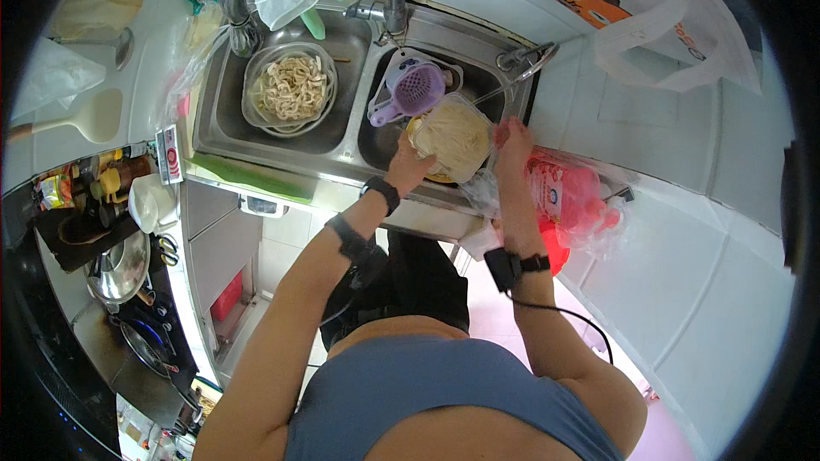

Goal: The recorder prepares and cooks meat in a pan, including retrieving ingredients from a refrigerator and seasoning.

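My left hand (pixel 409 168) grips the near left side of a transparent plastic container (pixel 464 176) over the right sink basin (pixel 382 148). Pale thin strands (pixel 453 137), perhaps enoki mushrooms or shreds, fill the container. Beneath it shows part of a yellow rim. At the container's right side is my right hand (pixel 512 137), its fingers blurred against the edge; whether they hold it I cannot tell. A purple strainer with a handle (pixel 416 88) lies just behind the container. In the left basin sits a transparent tub (pixel 251 109) of pale sliced strips (pixel 295 88), possibly mushrooms.
A faucet (pixel 396 0) rises behind the basin divider. Bottles with pink caps (pixel 576 195) hang in a rack at the right, near my forearm. A green cloth (pixel 253 177) lies along the front edge. At far left are a stove and pan (pixel 144 342).
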